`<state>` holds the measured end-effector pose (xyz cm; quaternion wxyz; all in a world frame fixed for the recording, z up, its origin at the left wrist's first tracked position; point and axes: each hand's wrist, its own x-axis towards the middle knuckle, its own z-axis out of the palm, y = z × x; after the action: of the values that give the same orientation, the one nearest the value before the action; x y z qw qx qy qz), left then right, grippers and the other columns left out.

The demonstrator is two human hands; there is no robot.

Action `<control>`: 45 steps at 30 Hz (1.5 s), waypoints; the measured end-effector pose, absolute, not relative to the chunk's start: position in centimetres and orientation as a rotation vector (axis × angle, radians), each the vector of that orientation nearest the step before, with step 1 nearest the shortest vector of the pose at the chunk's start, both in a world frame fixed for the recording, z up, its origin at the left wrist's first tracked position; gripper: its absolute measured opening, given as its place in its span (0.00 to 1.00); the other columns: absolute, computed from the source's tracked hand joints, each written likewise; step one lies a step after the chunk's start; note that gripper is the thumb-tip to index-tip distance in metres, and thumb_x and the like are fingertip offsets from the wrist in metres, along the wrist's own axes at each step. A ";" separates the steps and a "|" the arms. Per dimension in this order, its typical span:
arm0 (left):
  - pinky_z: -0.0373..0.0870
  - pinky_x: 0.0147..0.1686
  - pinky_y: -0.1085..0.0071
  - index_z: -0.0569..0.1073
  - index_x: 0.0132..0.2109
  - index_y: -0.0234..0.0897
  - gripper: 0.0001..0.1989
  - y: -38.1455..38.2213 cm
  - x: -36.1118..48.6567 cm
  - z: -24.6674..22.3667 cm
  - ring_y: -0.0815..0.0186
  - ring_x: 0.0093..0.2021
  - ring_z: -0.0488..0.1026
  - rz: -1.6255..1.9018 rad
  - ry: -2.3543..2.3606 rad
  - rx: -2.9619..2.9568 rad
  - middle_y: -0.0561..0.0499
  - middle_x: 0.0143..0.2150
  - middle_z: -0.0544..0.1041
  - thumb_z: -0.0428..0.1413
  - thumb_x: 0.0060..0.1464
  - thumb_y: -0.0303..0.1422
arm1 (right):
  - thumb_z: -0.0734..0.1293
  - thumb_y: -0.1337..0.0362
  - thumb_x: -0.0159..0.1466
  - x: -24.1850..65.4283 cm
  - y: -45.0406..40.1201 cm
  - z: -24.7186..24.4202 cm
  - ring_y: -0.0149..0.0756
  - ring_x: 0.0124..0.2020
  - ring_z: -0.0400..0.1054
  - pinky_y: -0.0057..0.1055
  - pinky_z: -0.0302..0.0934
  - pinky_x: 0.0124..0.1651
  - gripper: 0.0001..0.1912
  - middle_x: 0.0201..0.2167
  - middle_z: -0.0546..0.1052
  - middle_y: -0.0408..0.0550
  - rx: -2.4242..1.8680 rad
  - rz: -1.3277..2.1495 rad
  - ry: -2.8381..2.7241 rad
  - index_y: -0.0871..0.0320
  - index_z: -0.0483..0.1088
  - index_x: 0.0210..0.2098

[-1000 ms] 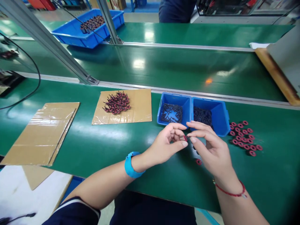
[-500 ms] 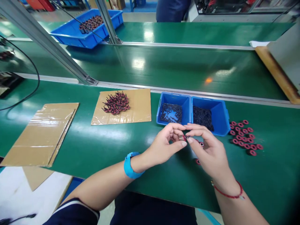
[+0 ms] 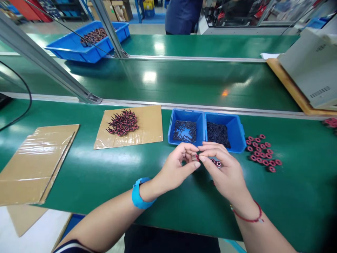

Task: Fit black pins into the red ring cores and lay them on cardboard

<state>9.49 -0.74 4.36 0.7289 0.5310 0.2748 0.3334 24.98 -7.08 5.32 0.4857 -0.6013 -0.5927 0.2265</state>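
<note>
Between my left hand (image 3: 176, 168) and my right hand (image 3: 226, 172) is a small red ring-shaped part (image 3: 196, 157), apparently a wound coil core. My left thumb and fingers are closed around it. The right thumb and forefinger pinch at its near side; whether a black sleeve is in that pinch is too small to tell. Just behind the fingertips stand two joined blue bins, the left bin (image 3: 173, 142) and the right bin (image 3: 238, 138), with short black tubes inside. A few more red rings (image 3: 217, 163) lie partly hidden by my right hand.
Many red rings (image 3: 263, 154) lie loose at the right. Rings with black tubes (image 3: 123, 123) are heaped on a cardboard sheet (image 3: 150, 130). More cardboard (image 3: 34, 165) lies far left. A metal post (image 3: 58, 66) slants across; beyond are a blue tray (image 3: 79, 54) and a person (image 3: 181, 15).
The view has shifted a little, so the bench things sit further left. Both hands stay together around the ring, with the right fingertips slightly changed in position.
</note>
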 end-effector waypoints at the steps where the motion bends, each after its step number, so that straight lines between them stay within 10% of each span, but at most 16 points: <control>1: 0.64 0.40 0.70 0.70 0.44 0.38 0.12 -0.7 9.5 4.4 0.69 0.36 0.67 0.732 0.607 1.162 0.53 0.36 0.71 0.63 0.54 0.30 | 0.68 0.66 0.66 25.1 -7.1 5.3 0.43 0.53 0.70 0.48 0.63 0.57 0.04 0.43 0.80 0.47 -1.461 0.544 -1.452 0.51 0.74 0.36; 19: 0.64 0.37 0.70 0.70 0.40 0.37 0.13 -0.4 9.6 4.3 0.70 0.34 0.67 0.732 0.632 1.047 0.53 0.34 0.72 0.65 0.51 0.33 | 0.68 0.64 0.65 25.7 -7.3 5.3 0.44 0.55 0.69 0.47 0.61 0.58 0.03 0.51 0.75 0.50 -1.555 0.513 -1.436 0.52 0.73 0.39; 32: 0.64 0.38 0.70 0.69 0.40 0.37 0.12 -0.3 9.6 3.9 0.70 0.34 0.67 0.756 0.616 1.062 0.53 0.34 0.73 0.65 0.52 0.32 | 0.73 0.53 0.59 24.4 -6.5 5.1 0.34 0.31 0.70 0.31 0.66 0.36 0.12 0.29 0.77 0.44 -1.465 1.097 -0.872 0.56 0.74 0.31; 45: 0.64 0.36 0.71 0.70 0.38 0.37 0.13 0.0 9.8 3.9 0.70 0.33 0.68 0.701 0.710 1.021 0.53 0.34 0.72 0.66 0.49 0.34 | 0.68 0.63 0.65 27.1 -7.9 6.3 0.35 0.33 0.69 0.32 0.63 0.37 0.04 0.32 0.76 0.43 -1.627 0.362 -1.269 0.52 0.73 0.33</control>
<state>9.80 0.01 3.85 0.7559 0.4682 0.3256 0.3215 27.13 -7.88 6.29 0.4999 -0.6727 -0.5246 0.1495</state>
